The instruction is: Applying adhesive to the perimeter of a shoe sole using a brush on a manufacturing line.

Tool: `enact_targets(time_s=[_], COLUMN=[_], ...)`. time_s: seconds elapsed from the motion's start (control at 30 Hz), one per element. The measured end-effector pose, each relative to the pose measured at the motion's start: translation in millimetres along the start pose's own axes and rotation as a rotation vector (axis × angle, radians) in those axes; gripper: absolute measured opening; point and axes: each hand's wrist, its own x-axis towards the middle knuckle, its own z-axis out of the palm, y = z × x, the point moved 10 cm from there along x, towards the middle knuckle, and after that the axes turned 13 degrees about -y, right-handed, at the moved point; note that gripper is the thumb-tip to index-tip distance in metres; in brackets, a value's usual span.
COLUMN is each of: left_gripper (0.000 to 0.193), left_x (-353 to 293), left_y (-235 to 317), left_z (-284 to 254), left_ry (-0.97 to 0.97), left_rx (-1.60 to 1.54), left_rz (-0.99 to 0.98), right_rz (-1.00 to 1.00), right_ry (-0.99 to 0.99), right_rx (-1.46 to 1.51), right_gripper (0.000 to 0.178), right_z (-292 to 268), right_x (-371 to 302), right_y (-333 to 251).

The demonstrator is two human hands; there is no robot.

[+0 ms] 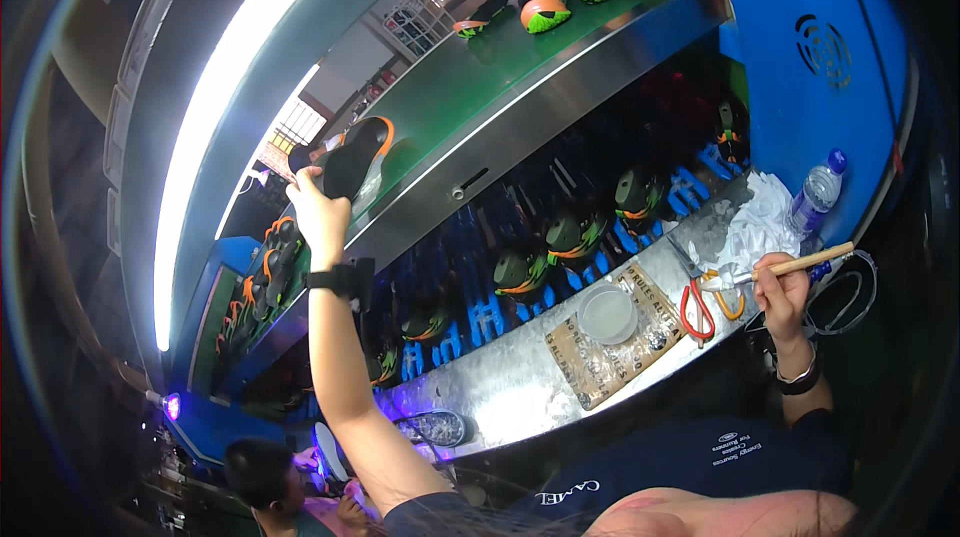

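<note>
With my left arm stretched up and forward, my left hand [322, 222] is closed on the near end of a black shoe sole [352, 165] with an orange edge. The sole is over the green upper belt [440, 127]. Something clear and shiny shows along its lower side, too small to make out. My right hand [782, 295], at the right, pinches a brush [800, 264] by its pale wooden handle. The brush's bristle end points left, above red-handled scissors [697, 312] and an orange loop [724, 299].
Below the belt's steel edge, several dark shoes [575, 237] sit on blue holders. On the metal ledge [525, 402] are a white round tub [607, 314] on brown printed wrap, crumpled white tissue [757, 222] and a plastic bottle [818, 192]. Another person [265, 477] is at lower left.
</note>
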Motion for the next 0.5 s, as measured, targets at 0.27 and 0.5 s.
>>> enact_targets(time_s=[0.27,0.5], left_gripper=[0.063,0.066], left_x=[30,41], left_y=[5,31], left_z=[40,94], left_ry=[-0.428,-0.795], left_rx=[-0.120,-0.004], left_rz=[-0.082,-0.039], right_rz=[0.034,0.078], right_ry=[-0.032,-0.069], right_rx=[0.057,0.084], right_gripper=[0.011,0.008], right_z=[10,26], right_x=[-4,-14], right_y=[8,10])
